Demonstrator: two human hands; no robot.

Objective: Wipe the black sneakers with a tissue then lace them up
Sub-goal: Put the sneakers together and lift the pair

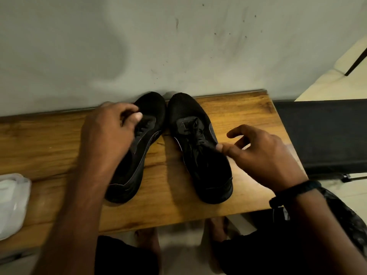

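Two black sneakers stand side by side on a wooden table (pixel 248 116), toes against the wall. My left hand (pixel 111 128) lies over the left sneaker (pixel 139 155), with its fingers curled at the lace area near the tongue. My right hand (pixel 258 151) is beside the right sneaker (pixel 198 147); its thumb touches the shoe's right side next to the laces and the other fingers are spread and loosely bent above the table. The right sneaker's black laces (pixel 195 130) show threaded across its tongue. No tissue is in either hand.
A white plastic-wrapped pack (pixel 12 203) lies at the table's left front edge. A grey wall rises right behind the shoes. A dark bench or pad (pixel 321 133) sits to the right of the table. My bare feet (pixel 216 229) are under the front edge.
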